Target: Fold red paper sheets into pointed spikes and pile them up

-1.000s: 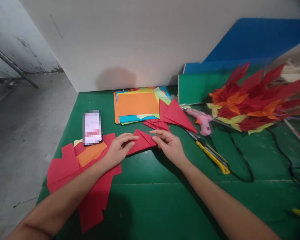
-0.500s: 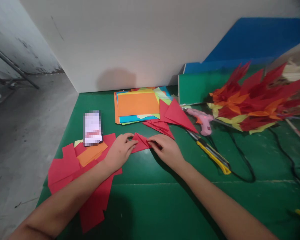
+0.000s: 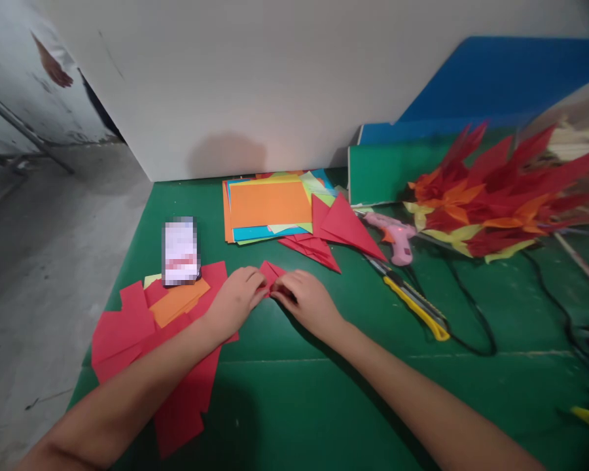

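A small folded piece of red paper [image 3: 271, 269] lies on the green table, mostly covered by my fingers. My left hand [image 3: 240, 291] pinches its left side, fingers bent together. My right hand [image 3: 307, 297] is closed on its right side, thumb and fingertips pressed close to the left fingertips. Just beyond my hands rest folded red paper triangles [image 3: 351, 229]. Loose red paper sheets [image 3: 122, 333] spread beneath and beside my left forearm, with orange paper pieces [image 3: 179, 302] on top.
A phone [image 3: 180, 252] lies at the left. Behind is a stack of coloured paper [image 3: 269, 204]. To the right are a pink glue gun [image 3: 395, 235] with a black cord, a yellow utility knife [image 3: 417, 307] and a red-orange paper arrangement [image 3: 500, 196]. Another person's hand [image 3: 53, 65] shows far left.
My right hand has moved left along the red paper, close to my left fingertips, covering more of it. Another person's hand has come into view at the upper left.
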Motion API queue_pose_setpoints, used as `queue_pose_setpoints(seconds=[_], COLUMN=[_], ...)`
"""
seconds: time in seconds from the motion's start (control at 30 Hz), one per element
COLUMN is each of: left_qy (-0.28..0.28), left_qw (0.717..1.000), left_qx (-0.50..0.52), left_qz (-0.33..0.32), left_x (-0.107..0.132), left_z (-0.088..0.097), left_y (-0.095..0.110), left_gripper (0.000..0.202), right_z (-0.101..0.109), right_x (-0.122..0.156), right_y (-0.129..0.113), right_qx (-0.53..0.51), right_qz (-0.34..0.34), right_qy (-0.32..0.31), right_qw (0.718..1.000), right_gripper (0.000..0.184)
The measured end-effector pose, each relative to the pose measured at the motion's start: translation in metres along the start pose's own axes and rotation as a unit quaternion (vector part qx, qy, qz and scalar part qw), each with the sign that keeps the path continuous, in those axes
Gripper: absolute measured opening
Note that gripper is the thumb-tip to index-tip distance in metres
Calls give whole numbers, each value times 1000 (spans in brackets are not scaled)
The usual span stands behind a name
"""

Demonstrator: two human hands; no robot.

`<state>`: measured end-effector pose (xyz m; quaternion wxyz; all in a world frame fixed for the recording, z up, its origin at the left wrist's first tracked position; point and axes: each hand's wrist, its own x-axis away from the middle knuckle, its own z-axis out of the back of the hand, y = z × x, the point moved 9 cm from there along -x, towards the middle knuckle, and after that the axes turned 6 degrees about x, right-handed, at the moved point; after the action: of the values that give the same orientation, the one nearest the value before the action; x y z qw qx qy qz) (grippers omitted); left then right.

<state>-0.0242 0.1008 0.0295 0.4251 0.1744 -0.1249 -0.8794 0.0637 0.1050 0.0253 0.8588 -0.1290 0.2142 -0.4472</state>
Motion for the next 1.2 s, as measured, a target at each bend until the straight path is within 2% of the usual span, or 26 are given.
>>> queue_pose_setpoints(seconds=[0.1, 0.3, 0.43, 0.5, 0.63, 0.87, 0.97, 1.2], left_qy=[14, 32, 39, 34, 26, 69, 72, 77], left_qw=[999, 996, 995, 995, 994, 985, 986, 989], left_qx=[35, 78, 89, 95, 108, 143, 137, 127], left_qz=[20, 4, 5, 10, 24, 68, 59, -8], left_x=[0, 1, 3, 3, 3, 4, 6, 6], left_z=[1, 2, 2, 0, -1, 4, 2, 7], left_y=[-3, -4, -7, -8, -10, -15, -16, -7], left_gripper=[9, 10, 16, 17, 20, 8, 20, 20], right_z=[-3, 2, 19, 26, 23, 18, 19, 22], right_x=[-2, -1, 1, 1, -2, 1, 1, 1], right_y=[2, 6, 19, 27, 37, 34, 36, 46], right_qx=[1, -41, -113, -81, -40, -33, -64, -129], right_qz=[-17, -41, -63, -66, -56, -51, -75, -123], right_qy=[-12, -2, 69, 93, 73, 42, 29, 47], right_qw=[1000, 998, 989, 990, 995, 997, 995, 983], right_gripper=[14, 20, 10, 7, 12, 24, 23, 10])
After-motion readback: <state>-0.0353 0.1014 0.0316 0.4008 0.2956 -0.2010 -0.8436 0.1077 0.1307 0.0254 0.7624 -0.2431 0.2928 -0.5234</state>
